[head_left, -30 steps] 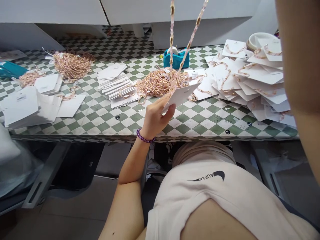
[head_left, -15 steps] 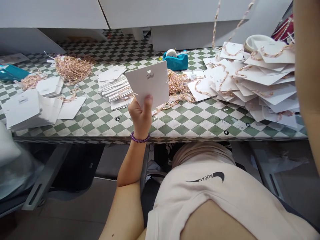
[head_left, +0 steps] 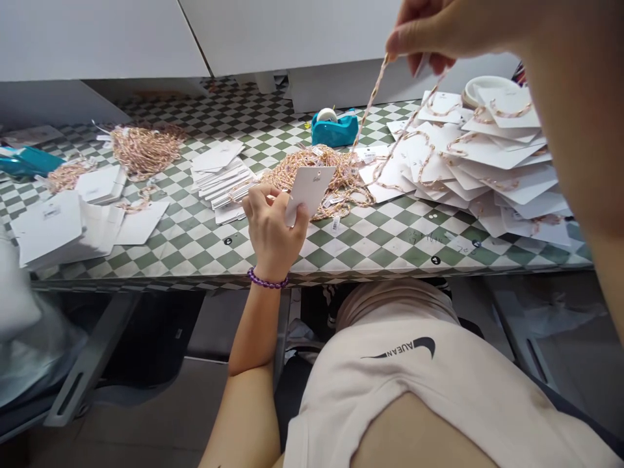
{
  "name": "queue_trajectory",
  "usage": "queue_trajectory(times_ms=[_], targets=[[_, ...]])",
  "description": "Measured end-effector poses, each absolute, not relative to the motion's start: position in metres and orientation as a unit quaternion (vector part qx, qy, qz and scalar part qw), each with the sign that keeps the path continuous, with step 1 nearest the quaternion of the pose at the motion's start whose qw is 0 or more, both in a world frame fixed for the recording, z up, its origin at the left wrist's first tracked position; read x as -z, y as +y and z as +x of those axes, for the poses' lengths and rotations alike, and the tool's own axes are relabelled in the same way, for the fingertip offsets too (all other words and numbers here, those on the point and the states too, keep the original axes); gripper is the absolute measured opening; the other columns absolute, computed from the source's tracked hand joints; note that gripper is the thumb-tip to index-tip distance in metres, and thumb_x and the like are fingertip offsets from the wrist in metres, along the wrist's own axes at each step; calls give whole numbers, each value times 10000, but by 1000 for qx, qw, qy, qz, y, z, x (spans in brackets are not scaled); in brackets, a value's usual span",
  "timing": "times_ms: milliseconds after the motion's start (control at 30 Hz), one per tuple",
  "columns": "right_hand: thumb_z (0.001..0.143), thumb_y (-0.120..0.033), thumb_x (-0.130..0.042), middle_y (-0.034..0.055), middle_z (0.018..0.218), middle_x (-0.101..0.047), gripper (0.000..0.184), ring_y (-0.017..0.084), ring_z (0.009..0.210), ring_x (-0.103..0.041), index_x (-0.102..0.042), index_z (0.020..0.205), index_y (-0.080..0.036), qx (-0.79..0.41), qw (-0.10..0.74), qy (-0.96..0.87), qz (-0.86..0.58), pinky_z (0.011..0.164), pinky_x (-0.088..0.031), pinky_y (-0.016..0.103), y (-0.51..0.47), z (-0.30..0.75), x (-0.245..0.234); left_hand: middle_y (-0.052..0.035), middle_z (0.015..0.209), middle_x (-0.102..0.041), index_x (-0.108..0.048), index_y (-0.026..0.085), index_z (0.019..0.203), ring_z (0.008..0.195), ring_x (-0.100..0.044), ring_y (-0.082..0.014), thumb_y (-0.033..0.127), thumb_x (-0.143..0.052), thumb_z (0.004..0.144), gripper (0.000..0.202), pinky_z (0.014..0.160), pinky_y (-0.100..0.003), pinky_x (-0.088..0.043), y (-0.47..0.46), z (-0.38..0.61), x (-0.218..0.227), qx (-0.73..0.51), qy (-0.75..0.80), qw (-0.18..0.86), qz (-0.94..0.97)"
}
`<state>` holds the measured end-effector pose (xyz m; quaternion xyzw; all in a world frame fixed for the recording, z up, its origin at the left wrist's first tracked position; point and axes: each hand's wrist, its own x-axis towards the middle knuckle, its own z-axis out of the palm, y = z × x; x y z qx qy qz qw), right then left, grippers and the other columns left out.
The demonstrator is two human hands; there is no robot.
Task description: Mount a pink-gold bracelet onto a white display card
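White and punched near one edge, a card [head_left: 314, 184] is grasped, tilted, by the left hand [head_left: 273, 231] near the centre of the frame. One pink-and-gold beaded strand [head_left: 375, 91] is pinched in the right hand [head_left: 433, 32] at the upper right, its two lengths hung toward the heap of loose strands [head_left: 297, 159] in mid-frame; whether the heap is touched cannot be told. If it is, beads could be snagged and tangled by a sideways pull. Thin as it seems, the card could be creased by too hard a squeeze. At the frame's right, the overlapping carded pile [head_left: 509, 153] could be slid along the bench [head_left: 385, 240] by a low sweep of the right hand.
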<state>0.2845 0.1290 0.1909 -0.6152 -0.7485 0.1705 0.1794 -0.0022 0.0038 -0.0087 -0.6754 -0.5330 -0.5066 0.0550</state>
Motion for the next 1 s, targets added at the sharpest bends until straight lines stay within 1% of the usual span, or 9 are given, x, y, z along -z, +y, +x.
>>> queue_trajectory(times_ms=[100,167,233,333,433,600,733,867,1000], targets=[[831,-411,-193,2,665,-589,718,-32,575,-535,-631,926,149,-63,90,-866,-487,479,-229,147,122,273,-181,-82,963,-570,-531,203,693,949,-537,-252,369,-657,853,263,919,-434,-490,-8,-6,-4,492,-520,14,-699],[849,-439,-296,-31,578,-565,675,-38,479,-501,-637,1042,111,-57,86,-889,-446,460,-189,105,116,263,-177,-46,815,-574,-567,203,720,783,-537,-197,399,-616,893,266,728,-334,-483,-14,-6,-13,511,-503,-50,-695],[851,-456,-383,-55,556,-568,628,-46,434,-486,-651,1056,74,-70,87,-901,-418,445,-151,75,111,256,-175,-3,668,-518,-560,199,712,627,-474,-145,439,-597,906,311,571,-270,-392,-19,-5,-20,526,-492,-127,-683],[846,-487,-438,-70,559,-584,619,-46,437,-509,-660,1077,42,-105,63,-896,-427,449,-155,54,109,249,-177,18,605,-486,-523,194,687,560,-436,-117,465,-600,894,350,503,-250,-321,-22,-2,-22,517,-481,-212,-675],[831,-519,-453,-71,552,-581,650,-37,456,-519,-658,1106,32,-117,42,-881,-456,474,-210,66,104,247,-181,4,655,-542,-566,192,737,603,-494,-123,472,-600,896,324,519,-241,-365,-21,-1,-19,521,-479,-229,-668],[838,-524,-373,-80,502,-482,715,-9,588,-557,-629,1126,79,-148,53,-854,-495,462,-183,167,81,244,-195,-43,857,-674,-653,180,1004,764,-619,-157,516,-633,891,356,630,-238,-503,-12,-4,-12,551,-476,-225,-648],[894,-426,-317,-139,486,-353,656,-66,398,-374,-547,1209,102,-314,109,-864,-378,467,-185,200,74,243,-201,-67,961,-698,-632,179,1083,857,-666,-174,571,-644,882,441,706,-244,-555,-8,4,-7,575,-427,-290,-635],[927,-429,-546,-137,487,-382,510,-47,334,-316,-613,1195,-1,-458,111,-847,-245,440,-213,102,87,237,-201,-55,1036,-707,-643,203,1107,969,-684,-198,542,-680,848,429,798,-256,-586,-13,23,-5,574,-366,-442,-584],[899,-401,-675,-96,492,-433,513,-23,366,-378,-638,1235,-16,-524,135,-783,-307,397,-271,84,95,223,-196,-50,1077,-727,-669,219,1064,1180,-651,-268,505,-649,843,362,931,-321,-591,-21,42,-7,546,-324,-592,-496]])
